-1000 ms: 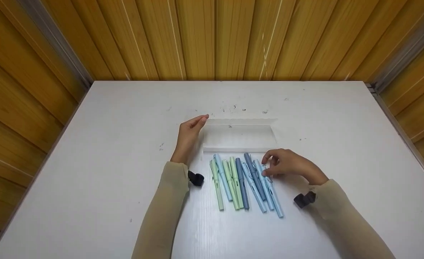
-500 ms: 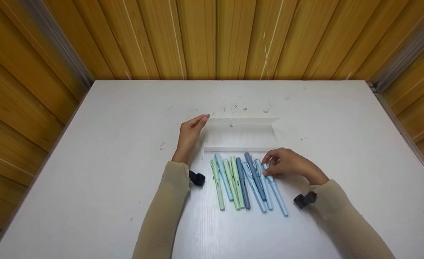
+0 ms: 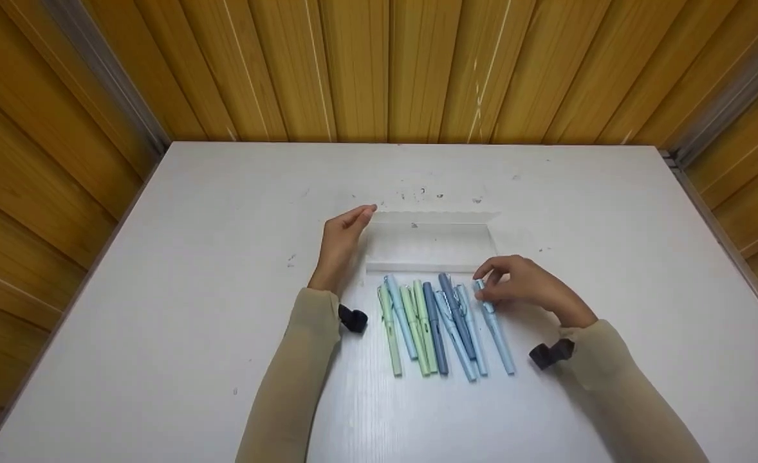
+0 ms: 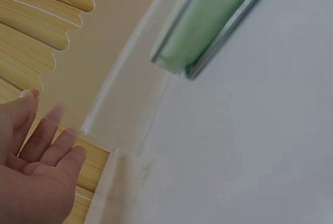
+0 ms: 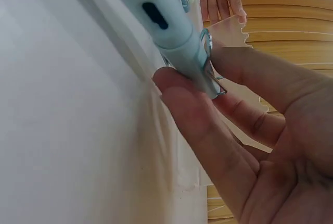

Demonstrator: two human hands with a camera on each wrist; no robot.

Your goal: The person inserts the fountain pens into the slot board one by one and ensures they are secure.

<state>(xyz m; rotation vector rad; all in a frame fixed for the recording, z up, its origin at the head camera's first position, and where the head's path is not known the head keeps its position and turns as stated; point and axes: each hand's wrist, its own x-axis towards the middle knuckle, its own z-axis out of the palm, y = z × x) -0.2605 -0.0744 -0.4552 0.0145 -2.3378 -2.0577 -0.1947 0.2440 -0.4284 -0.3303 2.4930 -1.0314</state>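
One light-blue pen (image 3: 496, 329) in right hand (image 3: 527, 286)

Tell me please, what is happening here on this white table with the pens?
A person sits at a white table. The right hand pinches the clip end of a light blue pen at the right side of a row of green and blue pens. The left hand rests with straight fingers against the left end of a clear plastic case that lies open just behind the row.
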